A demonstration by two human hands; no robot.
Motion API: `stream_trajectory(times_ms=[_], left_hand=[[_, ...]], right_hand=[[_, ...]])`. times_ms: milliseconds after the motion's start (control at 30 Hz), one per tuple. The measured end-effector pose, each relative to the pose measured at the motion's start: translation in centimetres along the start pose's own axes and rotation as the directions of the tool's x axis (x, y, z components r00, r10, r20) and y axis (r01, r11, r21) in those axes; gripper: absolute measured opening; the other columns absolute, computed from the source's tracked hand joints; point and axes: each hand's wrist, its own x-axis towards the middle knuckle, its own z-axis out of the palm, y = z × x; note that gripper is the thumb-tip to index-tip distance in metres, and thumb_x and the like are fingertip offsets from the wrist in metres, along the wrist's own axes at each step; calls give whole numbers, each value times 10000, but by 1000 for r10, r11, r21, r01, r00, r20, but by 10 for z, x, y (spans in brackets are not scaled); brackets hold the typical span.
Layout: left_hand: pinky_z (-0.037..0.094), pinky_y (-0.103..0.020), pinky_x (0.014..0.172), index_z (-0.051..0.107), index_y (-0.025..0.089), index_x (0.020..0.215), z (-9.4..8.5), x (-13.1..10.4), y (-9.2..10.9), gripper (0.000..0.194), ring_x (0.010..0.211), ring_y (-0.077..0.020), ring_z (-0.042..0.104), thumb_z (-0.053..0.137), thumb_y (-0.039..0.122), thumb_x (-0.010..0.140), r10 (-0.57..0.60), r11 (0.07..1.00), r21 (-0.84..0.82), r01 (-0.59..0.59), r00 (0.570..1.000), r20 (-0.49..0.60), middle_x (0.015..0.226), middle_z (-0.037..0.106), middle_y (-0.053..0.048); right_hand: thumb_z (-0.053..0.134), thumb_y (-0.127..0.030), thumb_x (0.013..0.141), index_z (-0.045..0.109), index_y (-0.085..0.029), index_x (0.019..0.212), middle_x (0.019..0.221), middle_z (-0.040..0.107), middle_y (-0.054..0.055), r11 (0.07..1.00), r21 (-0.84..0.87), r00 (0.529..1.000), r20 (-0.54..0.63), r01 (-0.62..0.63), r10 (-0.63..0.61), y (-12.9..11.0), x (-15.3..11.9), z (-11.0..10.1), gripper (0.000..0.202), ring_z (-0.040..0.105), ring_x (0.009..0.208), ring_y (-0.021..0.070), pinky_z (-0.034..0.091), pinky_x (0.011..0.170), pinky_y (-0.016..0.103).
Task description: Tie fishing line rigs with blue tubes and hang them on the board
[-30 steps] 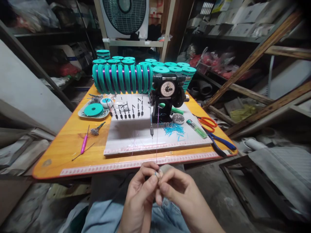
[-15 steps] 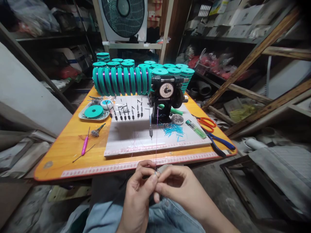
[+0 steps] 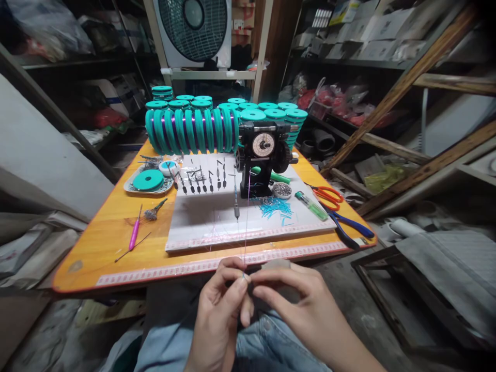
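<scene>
Fine thread work here: the left hand's (image 3: 222, 315) fingers pinch the purple thread (image 3: 247, 227) above the lap, near the bench (image 3: 101, 232). The right hand's (image 3: 310, 305) fingertips sit close by, any grip unclear. The next move seems to call for steady tension. White board (image 3: 201, 222) on the bench, teal spools (image 3: 194, 126) behind, fan (image 3: 194, 36) beyond.

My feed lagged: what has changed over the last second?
The right hand has shifted slightly rightward from the left hand, its fingers reaching out straighter; whether it let anything go is too small to tell. The left hand's pinch on the thread, the teal spools and the blue-handled pliers stayed put.
</scene>
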Motion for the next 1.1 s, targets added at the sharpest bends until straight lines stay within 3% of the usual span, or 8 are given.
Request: stream_trajectory(times_ms=[100,200,400,600,733,800,900,1100], left_hand=[[365,-192,498,700,128,769,1,-1,2,175,419,39,393,782,281,753,-9,1000,13,9,1000,8,979,606,-26],[348,-185,499,709,133,772,2,-1,2,159,412,49,402,779,275,759,-18,1000,3,18,1000,20,1000,595,-18],[349,-185,499,708,129,763,3,-2,1,160,418,50,422,777,273,767,-27,1000,6,27,999,38,1045,585,-27],[379,-179,516,713,134,803,1,-1,0,190,426,33,437,807,286,739,-71,997,-33,72,997,30,956,626,-16],[386,-157,512,726,136,778,4,-1,-1,217,431,21,444,851,285,680,-115,987,-114,116,993,18,850,630,5],[380,-143,503,722,136,734,6,-2,-1,219,430,21,437,868,279,655,-138,978,-157,139,990,15,816,638,5],[384,-137,506,729,146,739,10,-3,0,223,417,21,414,877,287,648,-173,960,-218,177,984,35,752,653,0],[408,-146,514,716,129,709,14,-6,-1,241,427,20,449,882,287,631,-183,950,-254,182,983,22,916,691,-17]], right_hand=[[615,-160,888,703,-276,1137,1058,717,31,973,-206,993,80,101,-86,-3,-9,-17,289,687,957,156,544,821,244],[548,-191,933,691,-282,1139,1102,695,31,974,-214,995,88,73,-55,-5,-12,-27,267,661,1028,161,523,871,257],[643,-356,916,755,-214,890,851,704,33,996,-32,983,163,-78,83,-3,0,-20,183,640,836,160,486,761,260],[733,-260,835,762,-153,801,731,677,28,951,253,961,253,-179,114,2,9,-10,115,565,641,95,447,591,197],[770,-217,813,773,-207,846,726,736,19,714,667,966,252,-214,54,7,7,8,35,681,660,105,536,663,205],[777,-196,812,779,-231,843,693,745,8,611,767,976,212,-196,47,11,5,19,48,707,644,99,551,652,181],[777,-196,820,784,-252,837,649,745,0,580,803,990,135,-139,49,17,2,30,59,714,601,88,551,606,138],[791,-234,812,785,-275,827,621,736,-12,588,802,994,103,-101,31,24,1,32,44,706,552,83,546,551,112]])
